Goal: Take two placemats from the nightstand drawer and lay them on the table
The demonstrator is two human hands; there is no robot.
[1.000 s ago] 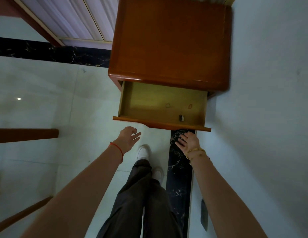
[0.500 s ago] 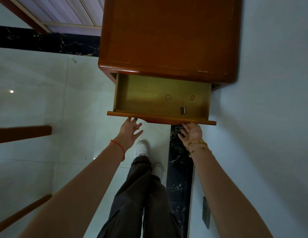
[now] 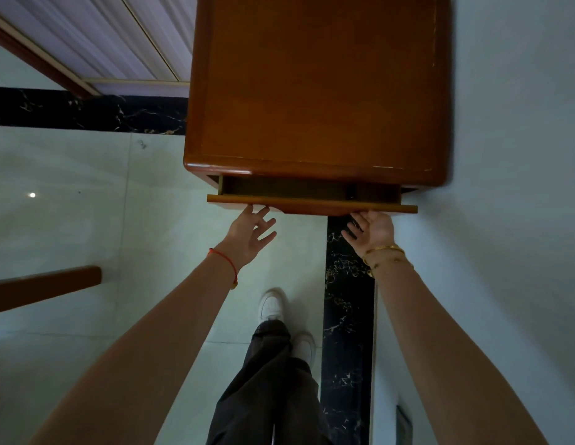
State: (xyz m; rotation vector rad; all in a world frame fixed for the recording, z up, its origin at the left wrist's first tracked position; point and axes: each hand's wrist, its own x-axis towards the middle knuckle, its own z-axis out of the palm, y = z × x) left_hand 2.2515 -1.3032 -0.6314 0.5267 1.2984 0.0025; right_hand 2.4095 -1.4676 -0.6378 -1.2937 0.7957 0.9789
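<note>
A glossy brown wooden nightstand (image 3: 315, 85) stands against the white wall, seen from above. Its drawer (image 3: 311, 203) sticks out only a narrow strip, and what little of the inside shows is dark. My left hand (image 3: 249, 234), fingers spread, touches the left part of the drawer front with its fingertips. My right hand (image 3: 372, 228), also spread, presses against the right part of the drawer front. Neither hand holds anything. No placemat is in view and no table top is visible.
A white wall (image 3: 504, 220) runs along the right, with a small plate (image 3: 403, 425) low on it. The pale tile floor (image 3: 71, 203) has a black marble strip (image 3: 347, 300). A brown wooden piece (image 3: 45, 284) juts in at the left. My legs and white shoes (image 3: 273, 305) are below.
Both hands reached the drawer front and pushed it in. The drawer went from wide open, showing a nearly bare bottom with a few small bits, to almost shut. The view moved closer.
</note>
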